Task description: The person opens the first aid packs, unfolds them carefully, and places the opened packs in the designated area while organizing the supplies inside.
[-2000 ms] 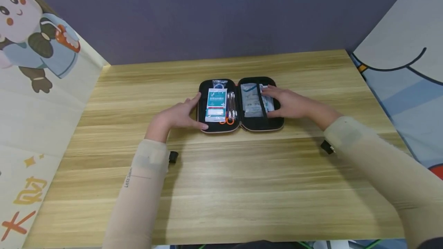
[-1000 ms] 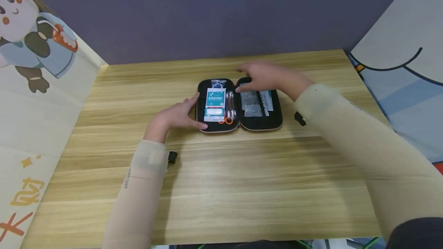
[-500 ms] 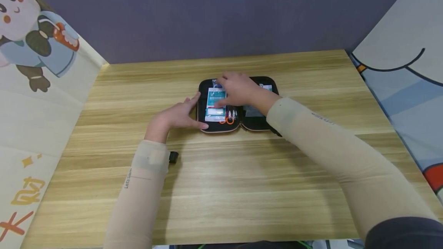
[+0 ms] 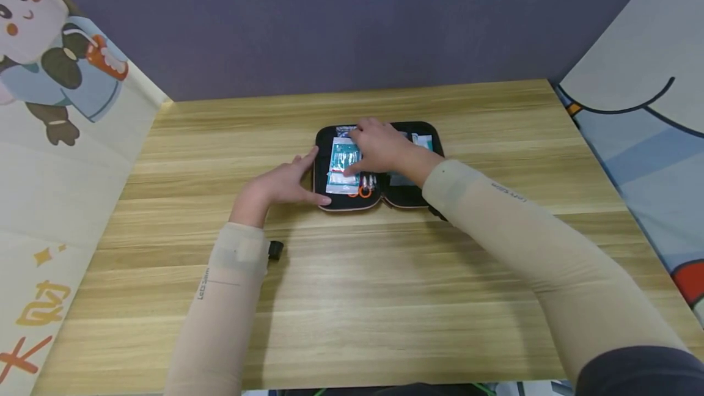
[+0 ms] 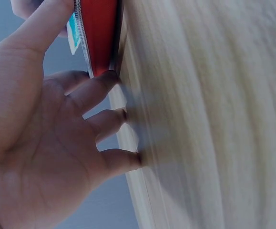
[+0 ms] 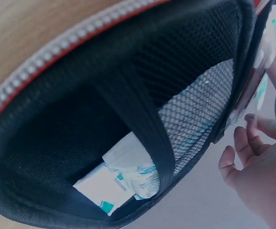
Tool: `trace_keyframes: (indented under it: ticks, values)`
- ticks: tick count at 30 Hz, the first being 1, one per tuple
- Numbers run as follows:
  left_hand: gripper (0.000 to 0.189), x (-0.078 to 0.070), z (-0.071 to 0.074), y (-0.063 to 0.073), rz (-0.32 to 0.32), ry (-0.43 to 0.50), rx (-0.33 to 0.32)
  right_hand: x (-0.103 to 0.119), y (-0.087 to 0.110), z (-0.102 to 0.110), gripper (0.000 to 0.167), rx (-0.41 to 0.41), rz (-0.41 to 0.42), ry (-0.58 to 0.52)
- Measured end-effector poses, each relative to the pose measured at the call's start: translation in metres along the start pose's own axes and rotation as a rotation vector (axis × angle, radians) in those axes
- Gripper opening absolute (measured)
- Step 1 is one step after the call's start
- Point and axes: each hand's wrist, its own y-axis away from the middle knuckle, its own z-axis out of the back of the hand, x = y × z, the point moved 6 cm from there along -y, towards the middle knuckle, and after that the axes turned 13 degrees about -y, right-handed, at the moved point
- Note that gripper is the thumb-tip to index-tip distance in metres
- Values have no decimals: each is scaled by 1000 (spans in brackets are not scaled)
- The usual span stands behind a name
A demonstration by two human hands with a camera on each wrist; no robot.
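Note:
An open black zip case (image 4: 352,201) with a first-aid look lies flat on the table. Its left half holds a teal-and-white packet (image 4: 343,183), cotton swabs (image 4: 370,182) and orange-handled scissors (image 4: 365,191). My right hand (image 4: 382,148) reaches over the hinge and pinches the packet's right side; its fingertips are partly hidden. In the right wrist view, white packets (image 6: 114,188) sit behind an elastic strap (image 6: 142,124) and mesh. My left hand (image 4: 280,185) rests with spread fingers against the case's left edge. The left wrist view shows its red side (image 5: 102,36) by the thumb.
A wooden table (image 4: 352,298) carries the case near its far side. A dark purple panel (image 4: 352,29) stands behind it, with printed cartoon panels to left and right. Both forearms wear beige sleeves (image 4: 214,310) and small black wrist cameras (image 4: 275,250).
My right hand has left the case's right half, passed above the hinge and come down on the teal-and-white packet, whose top has shifted slightly. My left hand stays at the left edge.

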Motion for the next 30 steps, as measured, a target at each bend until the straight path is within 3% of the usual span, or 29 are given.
trace_keyframes:
  ticks: [9,18,20,25,30]
  values:
    - [132,-1,-1,0,5,8,4,2,2,1,98,-46,86,-40]
    - [130,3,-2,-2,21,9,-1,14,6,6,77,-26,170,-96]
    - [130,2,-2,-2,21,12,-1,15,8,8,71,-7,175,-175]
    - [130,-1,-2,-4,7,17,-8,7,12,20,66,6,128,-491]
    - [129,-4,-1,-4,5,13,-12,-18,22,43,68,-74,49,-731]
